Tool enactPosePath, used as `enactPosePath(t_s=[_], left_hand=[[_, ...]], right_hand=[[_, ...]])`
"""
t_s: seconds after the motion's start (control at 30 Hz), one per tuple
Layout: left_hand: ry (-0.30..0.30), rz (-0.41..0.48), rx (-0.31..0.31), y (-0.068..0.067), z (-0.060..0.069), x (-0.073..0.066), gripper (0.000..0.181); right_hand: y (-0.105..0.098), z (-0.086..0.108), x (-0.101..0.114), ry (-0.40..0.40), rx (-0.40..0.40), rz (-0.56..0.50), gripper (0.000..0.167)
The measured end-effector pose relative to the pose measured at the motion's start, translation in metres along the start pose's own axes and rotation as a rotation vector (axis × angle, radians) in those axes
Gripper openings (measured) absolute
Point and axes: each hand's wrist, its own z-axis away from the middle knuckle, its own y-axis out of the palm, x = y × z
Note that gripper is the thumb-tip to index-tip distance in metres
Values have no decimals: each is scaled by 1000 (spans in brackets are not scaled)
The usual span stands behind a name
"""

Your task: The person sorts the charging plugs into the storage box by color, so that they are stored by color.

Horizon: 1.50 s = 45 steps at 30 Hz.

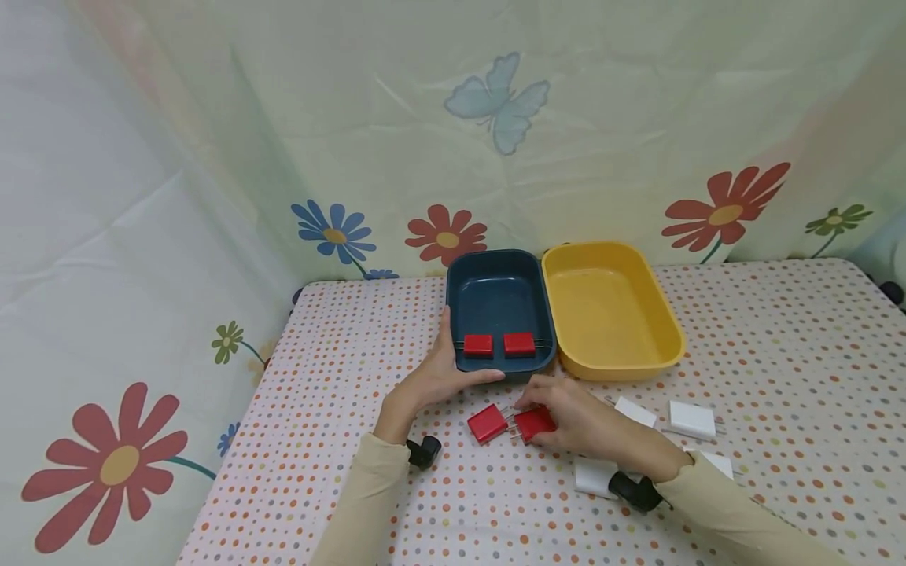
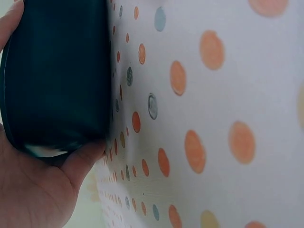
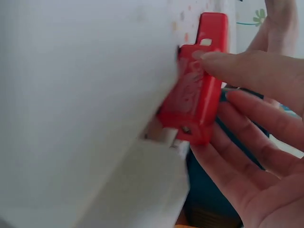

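My left hand (image 1: 433, 376) holds the near left corner of a dark blue tray (image 1: 499, 303), thumb along its front wall and fingers up its left side. In the left wrist view, the palm lies close to the tray's wall. With thumb and fingers, my right hand (image 1: 582, 418) pinches a red charger plug (image 1: 535, 424) just in front of that tray. Its metal prongs point left. Beside it on the table lies another red charger plug (image 1: 487, 424). Inside the blue tray are a red charger plug (image 1: 478, 346) on the left and a red charger plug (image 1: 519, 344) on the right.
A yellow tray (image 1: 609, 314) stands against the blue one on its right. Several white charger plugs, such as one white charger plug (image 1: 692, 420), lie around and partly under my right forearm. A patterned curtain (image 1: 495, 189) hangs behind the dotted tablecloth (image 1: 340, 354).
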Motion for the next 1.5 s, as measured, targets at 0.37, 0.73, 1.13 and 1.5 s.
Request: enactPosePath(t_s=[0.37, 0.73, 1.13, 1.5], left_hand=[[-6, 2, -5, 0, 1, -3, 136], [-12, -3, -8, 0, 2, -3, 135], [-12, -6, -17, 0, 2, -1, 132], [-14, 5, -7, 0, 1, -2, 131]], right_hand=[[0, -1, -5, 29, 58, -23, 37], [1, -3, -6, 47, 99, -1, 38], [-16, 0, 6, 49, 59, -15, 42], [-49, -6, 16, -92, -96, 41, 40]])
